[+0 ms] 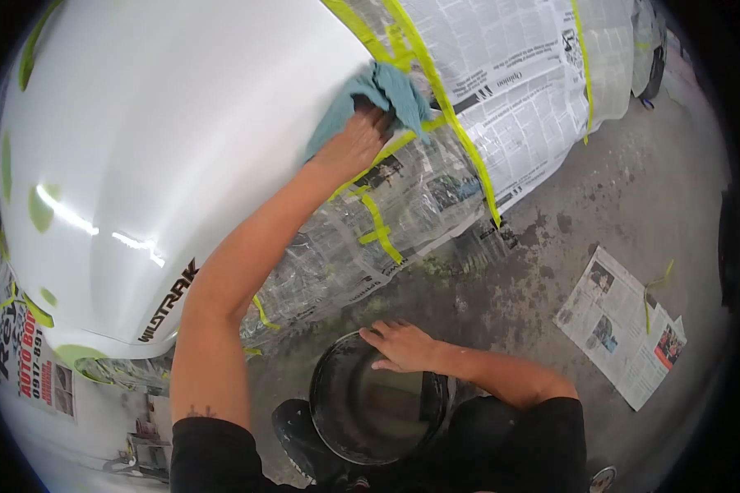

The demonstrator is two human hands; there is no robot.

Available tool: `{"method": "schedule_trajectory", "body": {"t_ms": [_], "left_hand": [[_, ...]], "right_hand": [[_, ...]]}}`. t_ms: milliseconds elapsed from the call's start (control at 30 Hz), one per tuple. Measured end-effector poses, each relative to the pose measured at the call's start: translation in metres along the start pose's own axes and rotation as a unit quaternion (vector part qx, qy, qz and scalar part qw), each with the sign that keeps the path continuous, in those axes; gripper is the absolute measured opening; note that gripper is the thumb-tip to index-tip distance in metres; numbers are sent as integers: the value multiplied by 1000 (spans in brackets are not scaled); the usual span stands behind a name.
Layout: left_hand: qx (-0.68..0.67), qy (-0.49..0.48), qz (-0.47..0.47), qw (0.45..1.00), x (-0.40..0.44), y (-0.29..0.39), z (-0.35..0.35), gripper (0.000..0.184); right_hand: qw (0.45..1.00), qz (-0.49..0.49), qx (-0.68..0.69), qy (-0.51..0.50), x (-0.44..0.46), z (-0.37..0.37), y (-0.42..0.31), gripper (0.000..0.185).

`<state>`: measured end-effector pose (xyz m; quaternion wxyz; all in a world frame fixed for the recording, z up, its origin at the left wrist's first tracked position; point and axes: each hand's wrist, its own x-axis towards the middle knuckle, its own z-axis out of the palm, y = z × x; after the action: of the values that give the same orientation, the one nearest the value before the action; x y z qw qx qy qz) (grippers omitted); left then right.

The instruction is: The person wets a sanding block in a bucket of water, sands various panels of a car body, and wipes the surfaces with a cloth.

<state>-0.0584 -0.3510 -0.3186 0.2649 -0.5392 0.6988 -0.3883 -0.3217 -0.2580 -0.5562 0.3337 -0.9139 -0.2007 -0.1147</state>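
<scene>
My left hand [355, 144] presses a teal cloth [337, 111] against the white vehicle panel [197, 90], beside its taped edge. The fingers are partly tucked into the folds of the cloth. Lower down, my right hand [404, 345] grips the rim of a black bucket [325, 411], fingers over the edge and thumb on the inner side. Murky liquid [386, 411] lies in the bucket, which stands between my legs.
Newspaper masking [510, 107], clear plastic film [329, 255] and yellow-green tape [477, 164] cover the neighbouring parts. A loose newspaper sheet [617, 329] lies on the stained concrete floor [543, 263]. "WILDTRAK" lettering [168, 300] marks the panel's lower edge.
</scene>
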Motion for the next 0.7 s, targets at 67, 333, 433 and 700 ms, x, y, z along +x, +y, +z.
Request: {"method": "schedule_trajectory", "body": {"t_ms": [67,333,433,700], "left_hand": [[-52,65,48,995,-22,12,50,31],[410,7,164,897,-36,35,52,47],[424,-76,215,876,-42,30,6,52],[388,4,170,906,-236,23,54,54]], "right_hand": [[1000,6,-2,-5,0,-8,-5,70],[996,55,3,-71,5,-12,-8,74],[996,58,-11,-72,1,-11,-10,76],[991,63,-56,-106,1,-20,-20,80]]}}
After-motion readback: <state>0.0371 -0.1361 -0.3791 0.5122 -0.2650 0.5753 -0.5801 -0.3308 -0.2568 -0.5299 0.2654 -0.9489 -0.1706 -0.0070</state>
